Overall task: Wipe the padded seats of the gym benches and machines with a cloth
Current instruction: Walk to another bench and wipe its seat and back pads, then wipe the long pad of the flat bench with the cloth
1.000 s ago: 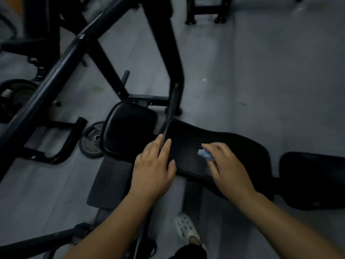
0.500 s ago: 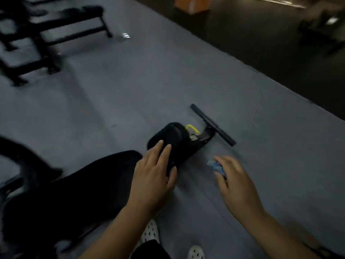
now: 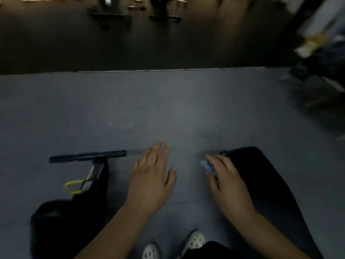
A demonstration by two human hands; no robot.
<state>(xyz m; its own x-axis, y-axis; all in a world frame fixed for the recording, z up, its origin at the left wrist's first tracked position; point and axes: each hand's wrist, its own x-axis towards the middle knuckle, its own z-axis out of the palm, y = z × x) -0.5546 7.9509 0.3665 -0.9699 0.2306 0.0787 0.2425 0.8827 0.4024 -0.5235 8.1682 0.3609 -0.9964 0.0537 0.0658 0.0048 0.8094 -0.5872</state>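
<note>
head has turned since a second ago — right grip (image 3: pixel 227 186) pinches blue cloth (image 3: pixel 208 166) at edge of a fresh black pad (image 3: pixel 261 176); left grip (image 3: pixel 151 182) flat, empty. next wipe likely.

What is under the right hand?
A blue cloth pokes out from under the right hand, over the edge of a black seat pad. The hand covers most of the cloth; whether cloth touches pad cannot be told.
</note>
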